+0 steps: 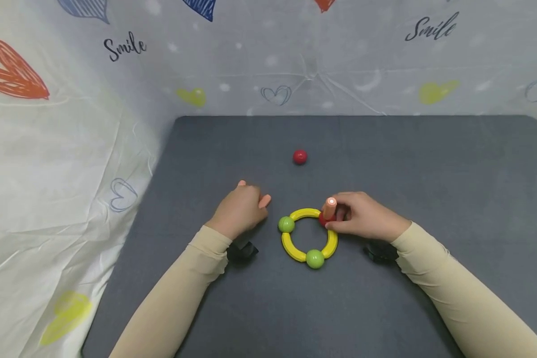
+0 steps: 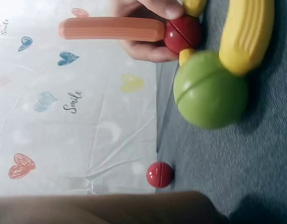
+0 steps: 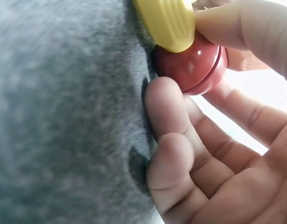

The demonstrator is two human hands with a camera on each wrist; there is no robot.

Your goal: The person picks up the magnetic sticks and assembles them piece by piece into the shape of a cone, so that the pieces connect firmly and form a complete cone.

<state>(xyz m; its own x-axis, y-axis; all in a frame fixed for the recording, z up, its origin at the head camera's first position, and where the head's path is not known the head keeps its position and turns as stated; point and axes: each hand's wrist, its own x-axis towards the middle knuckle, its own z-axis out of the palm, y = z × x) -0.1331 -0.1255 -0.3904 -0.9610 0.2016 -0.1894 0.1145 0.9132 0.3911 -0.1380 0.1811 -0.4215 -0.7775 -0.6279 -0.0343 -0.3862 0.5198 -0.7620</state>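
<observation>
My right hand (image 1: pixel 362 216) pinches a red ball (image 2: pixel 183 35) in a ring on the tabletop. An orange stick (image 1: pixel 330 208) stands upright from that ball. Curved yellow pieces (image 1: pixel 294 248) and two green balls (image 1: pixel 314 259) make up the rest of the ring. Left of it, my left hand (image 1: pixel 241 211) is curled around another orange stick (image 1: pixel 264 201), whose ends show at either side of the fist; the middle is hidden. This hand is apart from the ring. In the left wrist view, a blurred part of it fills the bottom.
A loose red ball (image 1: pixel 300 157) lies farther back on the dark grey tabletop (image 1: pixel 407 164). A white cloth (image 1: pixel 232 54) printed with hearts and words hangs behind the table and down its left side. Dark straps show under both wrists.
</observation>
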